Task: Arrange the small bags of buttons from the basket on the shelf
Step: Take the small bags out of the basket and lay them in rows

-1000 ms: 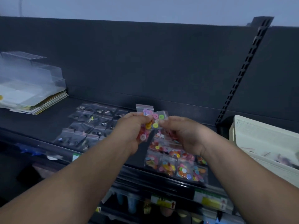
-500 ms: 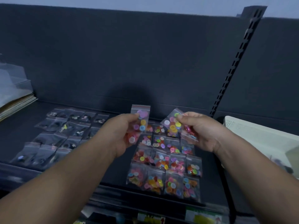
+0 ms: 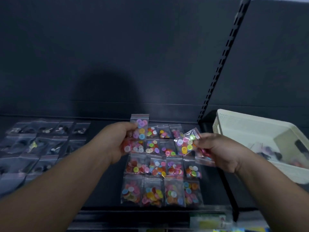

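Observation:
Several small clear bags of coloured buttons point(image 3: 157, 166) lie in rows on the dark shelf point(image 3: 107, 190). My left hand point(image 3: 117, 141) holds a bag of pastel buttons point(image 3: 140, 129) upright above the grid's left end, with another bag under its fingers. To the right, my right hand point(image 3: 217, 149) pinches a tilted bag of buttons point(image 3: 185, 143) by its corner, and one more bag hangs below its palm. The white basket point(image 3: 237, 121) stands at the right, with a few blurred bags inside.
A second grid of small bags with dark contents point(image 3: 38, 144) covers the shelf's left part. A slotted black upright point(image 3: 217, 67) rises between shelf and basket. The dark back panel point(image 3: 117, 56) stands behind. Price labels point(image 3: 207, 221) line the shelf's front edge.
My hands have drawn apart, each keeping its own bags: the left one a little left, the right one to the right. The view has shifted right, and the clear boxes at the left are out of sight.

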### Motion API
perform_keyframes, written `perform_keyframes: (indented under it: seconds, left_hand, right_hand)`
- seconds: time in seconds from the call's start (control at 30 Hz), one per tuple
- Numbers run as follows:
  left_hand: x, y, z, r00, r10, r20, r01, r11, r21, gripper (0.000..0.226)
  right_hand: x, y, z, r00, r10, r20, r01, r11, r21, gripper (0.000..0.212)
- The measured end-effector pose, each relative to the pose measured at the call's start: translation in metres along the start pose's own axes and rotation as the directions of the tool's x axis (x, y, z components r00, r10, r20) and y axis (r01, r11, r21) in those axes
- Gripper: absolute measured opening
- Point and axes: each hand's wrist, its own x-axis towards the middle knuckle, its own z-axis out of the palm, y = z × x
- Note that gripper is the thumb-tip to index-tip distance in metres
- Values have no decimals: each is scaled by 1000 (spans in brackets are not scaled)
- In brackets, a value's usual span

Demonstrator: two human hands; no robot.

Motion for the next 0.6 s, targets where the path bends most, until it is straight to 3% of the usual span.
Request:
perform_keyframes:
  seconds: [0.23,0.6]
  left_hand:
    - [13,-5,8,995,-6,101,-4,995,95,9]
    - [31,-21,20,997,-26,79,14,988,152,11]
  right_hand:
    - [1,8,-23,979,-95,-181,9,905,-426,4]
    - [3,16,-29,998,60,-30,-67,897,-437,8]
